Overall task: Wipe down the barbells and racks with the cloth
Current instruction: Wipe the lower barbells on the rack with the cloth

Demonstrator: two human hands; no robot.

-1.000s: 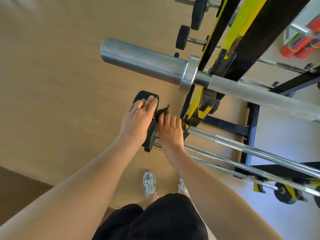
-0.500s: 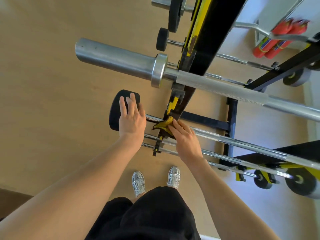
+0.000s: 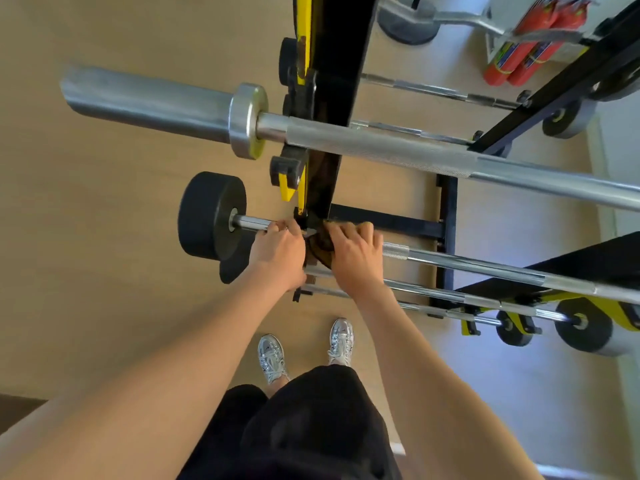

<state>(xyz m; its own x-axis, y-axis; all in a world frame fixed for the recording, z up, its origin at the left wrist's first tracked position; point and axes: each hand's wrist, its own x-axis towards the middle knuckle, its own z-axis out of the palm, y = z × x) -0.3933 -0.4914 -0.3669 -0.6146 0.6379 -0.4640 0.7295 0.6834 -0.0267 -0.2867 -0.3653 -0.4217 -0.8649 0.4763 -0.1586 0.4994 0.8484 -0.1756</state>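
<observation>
A black and yellow rack upright (image 3: 329, 98) holds several chrome barbells. The top one is a thick barbell (image 3: 381, 147) with a bare sleeve. Below it lies a thinner barbell (image 3: 485, 265) with a black weight plate (image 3: 207, 216) on its left end. My left hand (image 3: 277, 251) is closed on that bar just right of the plate. My right hand (image 3: 353, 251) presses a dark cloth (image 3: 318, 245) on the same bar beside the upright; the cloth is mostly hidden under the fingers.
More thin bars (image 3: 433, 292) lie lower in the rack, with small plates (image 3: 581, 323) at the right. Red cylinders (image 3: 530, 46) and a curl bar (image 3: 467, 20) sit at the back right. My silver shoes (image 3: 273, 355) stand on the wooden floor (image 3: 104, 237).
My left hand has left the face of the black plate and now grips the bar beside it. My right hand with the cloth has shifted up onto that bar. The view has swung right.
</observation>
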